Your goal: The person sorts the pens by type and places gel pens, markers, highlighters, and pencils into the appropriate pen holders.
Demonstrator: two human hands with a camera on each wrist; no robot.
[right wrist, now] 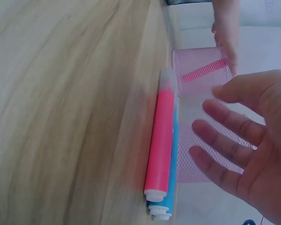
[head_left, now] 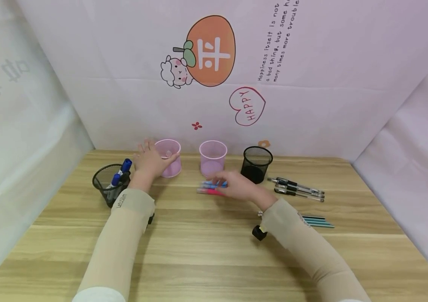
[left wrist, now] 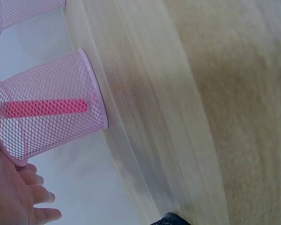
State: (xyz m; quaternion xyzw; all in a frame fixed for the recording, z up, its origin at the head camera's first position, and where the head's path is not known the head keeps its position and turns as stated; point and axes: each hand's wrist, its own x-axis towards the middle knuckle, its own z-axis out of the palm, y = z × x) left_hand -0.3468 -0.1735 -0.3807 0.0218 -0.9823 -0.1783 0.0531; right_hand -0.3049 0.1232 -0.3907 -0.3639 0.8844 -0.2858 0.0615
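My left hand [head_left: 151, 161] rests at the rim of the left pink mesh pen cup [head_left: 172, 168], its fingers spread beyond the cup's side. Inside that cup leans a pink-red marker [left wrist: 47, 108], seen through the mesh in the left wrist view. My right hand [head_left: 238, 186] hovers over loose markers with nothing between its spread fingers. Below it lies a pink marker [right wrist: 159, 140] with a white end, alongside blue ones [right wrist: 166, 204]. Just behind these markers stands a second pink mesh cup [head_left: 212, 165].
A black mesh cup [head_left: 102, 184] at left holds blue-capped markers [head_left: 125, 165]. Another black mesh cup [head_left: 257, 167] stands right of the pink ones. Several black pens [head_left: 297, 188] lie at right, and teal pencils [head_left: 317, 222] lie nearer, partly behind my right sleeve. A white cloth backdrop rises behind.
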